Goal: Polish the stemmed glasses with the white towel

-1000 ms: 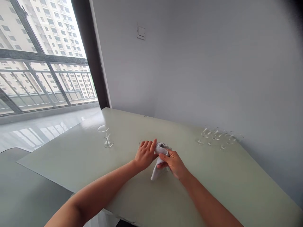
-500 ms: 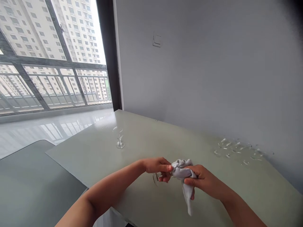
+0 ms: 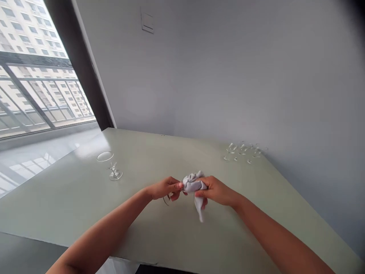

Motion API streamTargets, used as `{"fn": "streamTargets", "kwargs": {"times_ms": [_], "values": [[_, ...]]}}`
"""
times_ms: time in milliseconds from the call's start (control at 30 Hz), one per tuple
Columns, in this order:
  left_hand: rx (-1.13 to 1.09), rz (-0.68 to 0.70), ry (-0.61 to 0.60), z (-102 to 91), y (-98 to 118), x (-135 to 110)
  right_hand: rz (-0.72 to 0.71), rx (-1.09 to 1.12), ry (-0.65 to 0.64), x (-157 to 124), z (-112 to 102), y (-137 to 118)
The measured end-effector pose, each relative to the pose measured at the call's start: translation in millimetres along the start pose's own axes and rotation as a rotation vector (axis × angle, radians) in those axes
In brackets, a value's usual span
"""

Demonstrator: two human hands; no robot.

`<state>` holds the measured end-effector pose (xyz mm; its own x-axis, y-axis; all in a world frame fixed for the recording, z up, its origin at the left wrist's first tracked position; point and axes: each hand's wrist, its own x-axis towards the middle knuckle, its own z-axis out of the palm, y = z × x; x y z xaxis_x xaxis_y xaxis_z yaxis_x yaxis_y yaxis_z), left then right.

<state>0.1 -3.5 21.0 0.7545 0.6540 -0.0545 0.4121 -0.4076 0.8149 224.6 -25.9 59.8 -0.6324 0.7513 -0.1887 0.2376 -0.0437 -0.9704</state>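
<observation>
Over the near middle of the table, my left hand (image 3: 168,188) is closed on a stemmed glass (image 3: 165,200); its clear foot pokes out below my fingers. A whitish cloth (image 3: 192,183) is bunched around the bowl end of that glass, hiding most of it. My right hand (image 3: 212,191) grips the cloth from the right, fingers wrapped round it, and a loose end hangs down beneath. To the left, a single clear stemmed glass (image 3: 115,174) stands upright on the table.
Several stemmed glasses (image 3: 241,152) stand grouped at the right rear of the pale table (image 3: 148,152), near the grey wall (image 3: 228,76). A wall switch (image 3: 147,23) is up on the wall. A window with railings (image 3: 42,91) lies beyond the table at left.
My view has swung to the right, so the window, lone glass and hands sit further left. Both hands keep their hold on the glass and cloth.
</observation>
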Motion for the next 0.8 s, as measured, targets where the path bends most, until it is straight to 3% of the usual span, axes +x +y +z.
{"fn": "streamTargets", "kwargs": {"times_ms": [100, 167, 233, 267, 400, 433, 467, 500, 600, 633, 700, 800], "values": [[0.350, 0.024, 0.435, 10.0, 5, 6, 0.005, 0.225, 0.265, 9, 2, 12], [0.550, 0.069, 0.615, 14.1, 5, 8, 0.004, 0.357, 0.352, 13, 8, 17], [0.516, 0.056, 0.600, 12.7, 2, 8, -0.022, 0.315, 0.277, 9, 13, 14], [0.407, 0.032, 0.520, 10.3, -1, 6, -0.033, 0.234, 0.197, 6, 14, 11], [-0.142, -0.011, -0.077, -0.1, -8, 3, 0.011, -0.028, -0.130, -8, 0, -5], [-0.194, -0.019, -0.143, -0.6, -7, 3, 0.012, -0.027, -0.150, -8, -4, -5], [-0.181, -0.035, -0.113, 0.2, -4, 3, 0.006, -0.004, -0.136, -7, -7, -4], [-0.105, -0.054, 0.000, 2.4, -1, 3, -0.002, 0.037, -0.089, -4, -9, 0], [0.363, -0.039, 0.433, 15.3, 10, 5, 0.012, 0.235, 0.138, 7, -2, 15], [0.521, -0.017, 0.522, 20.0, 11, 6, 0.028, 0.304, 0.213, 10, 3, 19], [0.714, 0.002, 0.573, 26.6, 10, 7, 0.040, 0.378, 0.310, 13, 13, 24], [0.630, -0.058, 0.515, 23.6, 3, 5, -0.017, 0.223, 0.236, 10, 19, 20]]}}
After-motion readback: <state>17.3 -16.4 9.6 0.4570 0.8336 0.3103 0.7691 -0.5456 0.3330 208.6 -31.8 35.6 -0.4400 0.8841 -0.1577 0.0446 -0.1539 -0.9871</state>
